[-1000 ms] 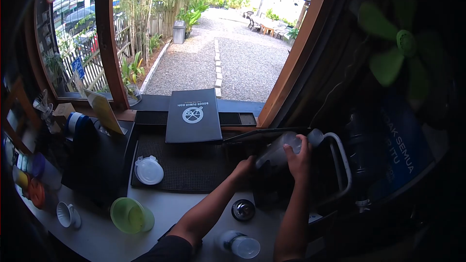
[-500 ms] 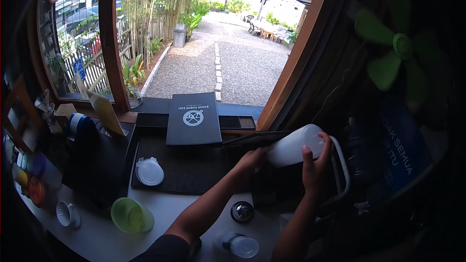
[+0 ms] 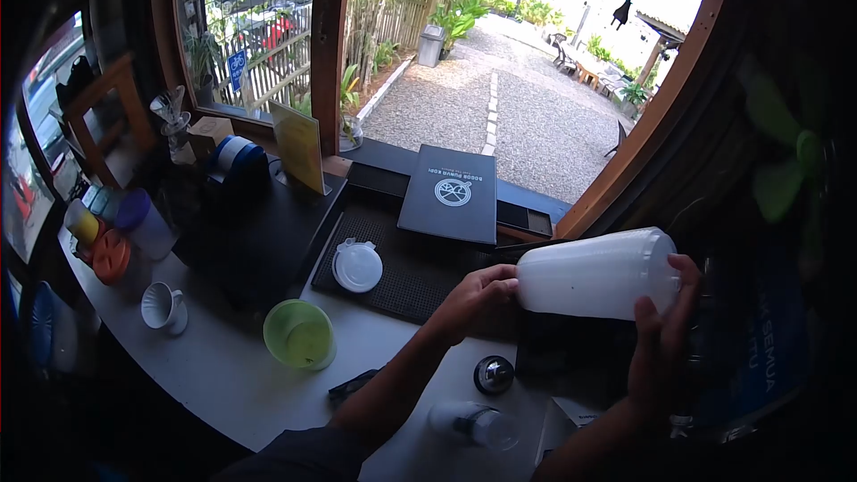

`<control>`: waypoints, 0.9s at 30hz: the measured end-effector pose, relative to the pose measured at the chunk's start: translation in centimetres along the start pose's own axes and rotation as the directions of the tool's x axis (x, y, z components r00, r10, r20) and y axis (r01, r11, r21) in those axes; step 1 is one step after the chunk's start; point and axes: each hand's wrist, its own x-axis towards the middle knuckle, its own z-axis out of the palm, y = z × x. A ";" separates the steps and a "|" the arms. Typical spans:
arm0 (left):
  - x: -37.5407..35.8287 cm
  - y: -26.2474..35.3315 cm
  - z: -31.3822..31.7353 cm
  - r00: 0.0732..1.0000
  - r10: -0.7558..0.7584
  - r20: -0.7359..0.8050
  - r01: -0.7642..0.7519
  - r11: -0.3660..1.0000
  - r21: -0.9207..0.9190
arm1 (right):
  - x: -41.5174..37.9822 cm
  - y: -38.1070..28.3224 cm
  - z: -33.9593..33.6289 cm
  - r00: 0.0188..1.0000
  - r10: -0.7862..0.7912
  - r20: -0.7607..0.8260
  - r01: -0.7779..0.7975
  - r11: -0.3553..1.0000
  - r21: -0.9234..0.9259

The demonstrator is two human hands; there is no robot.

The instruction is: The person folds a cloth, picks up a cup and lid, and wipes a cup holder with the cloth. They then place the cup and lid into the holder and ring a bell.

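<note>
Both of my hands hold what looks like a stack of nested translucent plastic cups [image 3: 585, 274], tilted nearly sideways above the counter. My left hand [image 3: 475, 302] pinches its narrower left end between thumb and fingers. Around the wider right end curl the fingers and thumb of my right hand [image 3: 662, 335]. Below the stack, a round metal tamper-like piece [image 3: 494, 375] sits on the white counter. A clear plastic cup [image 3: 494, 429] lies close to my right forearm. The black bar mat [image 3: 406, 293] extends behind my left hand, with a white round lid [image 3: 358, 266] on it.
A green tub [image 3: 299, 334] and a white pour-over dripper [image 3: 164, 308] stand on the counter [image 3: 219, 366] at left. A black menu folder [image 3: 449, 194] lies near the window sill. A dark boxy machine [image 3: 254, 245] and yellow sign [image 3: 298, 147] are behind; a green fan [image 3: 790, 156] is at right.
The view has swung left, so the scene sits farther right. The cup stack has come closer and turned more level, still held by both hands.
</note>
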 end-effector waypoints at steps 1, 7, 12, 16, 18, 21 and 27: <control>-1.3 -1.1 -1.5 0.996 0.036 -0.086 -0.038 0.999 -0.023 | 0.4 -0.2 1.9 0.996 -0.010 0.084 0.013 0.999 -0.030; -4.9 -9.2 -12.5 0.868 -0.019 -0.496 0.182 0.942 0.282 | 0.5 3.4 16.1 0.854 -0.182 0.487 0.110 0.979 0.172; -6.1 -12.3 -15.7 0.755 0.186 -0.629 0.558 0.322 0.765 | 0.5 8.9 23.2 0.775 -0.100 0.625 0.001 0.988 0.156; -6.2 -13.9 -14.3 0.728 0.292 -0.621 0.568 0.251 0.784 | 1.2 9.2 24.1 0.730 -0.182 0.659 0.160 0.983 0.094; -6.2 -14.9 -13.5 0.678 0.427 -0.599 0.512 0.310 0.801 | 0.9 8.6 24.4 0.702 -0.202 0.683 0.220 0.973 0.061; -6.9 -14.8 -11.0 0.553 0.619 -0.558 0.407 0.383 0.829 | 1.1 8.0 24.3 0.716 -0.208 0.667 0.229 0.972 0.057; -8.2 -14.3 -6.1 0.770 0.569 -0.289 -0.049 0.504 0.862 | 2.9 5.6 16.0 0.778 -0.179 0.602 0.110 0.983 0.149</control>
